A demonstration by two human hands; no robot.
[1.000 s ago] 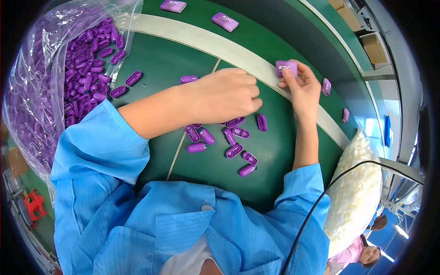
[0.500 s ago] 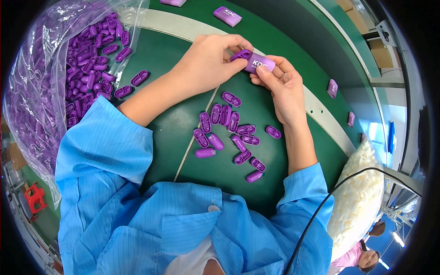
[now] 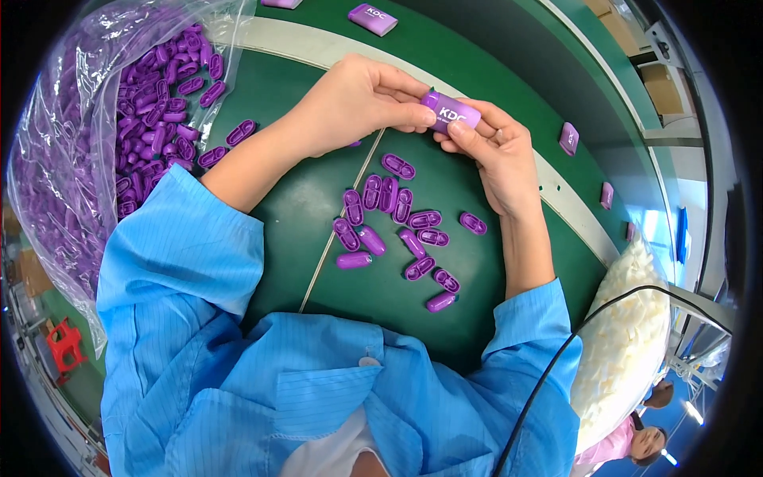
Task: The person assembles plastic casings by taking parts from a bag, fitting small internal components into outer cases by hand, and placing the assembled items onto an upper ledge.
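Both hands meet above the far part of the green table. My right hand (image 3: 505,159) grips a flat lilac-to-purple plastic casing (image 3: 459,118) with white lettering, thumb on its face. My left hand (image 3: 354,103) is closed at the casing's left end, thumb and fingers pinching its darker purple edge. Whether the small cap there is fully seated, I cannot tell. Nearer me lie several loose oval purple caps (image 3: 389,195), some hollow side up and some turned over. One more cap is partly hidden beneath my left wrist.
At the left, a big clear plastic bag (image 3: 71,175) spills many purple caps. Beyond the pale rail, a green belt (image 3: 469,60) carries several lilac casings (image 3: 372,19). A bag of cream-coloured pieces (image 3: 624,350) and a black cable (image 3: 548,370) are at the right. Another person (image 3: 612,445) sits lower right.
The cap in my left fingers, earlier angled and visible at the casing's end, is now mostly hidden against it. Casings on the belt have shifted left and away.
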